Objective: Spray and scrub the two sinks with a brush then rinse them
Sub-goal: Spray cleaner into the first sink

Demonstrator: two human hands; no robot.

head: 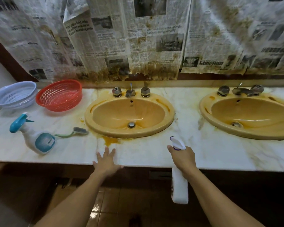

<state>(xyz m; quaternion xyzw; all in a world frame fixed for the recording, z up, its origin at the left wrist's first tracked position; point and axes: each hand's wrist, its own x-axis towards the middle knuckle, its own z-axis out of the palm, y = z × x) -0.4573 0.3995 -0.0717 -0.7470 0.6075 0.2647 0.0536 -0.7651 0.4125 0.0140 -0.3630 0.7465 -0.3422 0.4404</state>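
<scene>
Right hand [183,158] gripping spray bottle [179,185] (nozzle forward), sinks [129,117] stained

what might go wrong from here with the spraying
1. The right hand grips the spray bottle low at the counter's front edge, so spray may land on the counter rather than in the left sink.
2. Stained newspaper hangs just behind the taps; overspray or rinse splashes could soak it further.
3. The brush lies beside a tipped second bottle; reaching for it might knock that bottle.
</scene>
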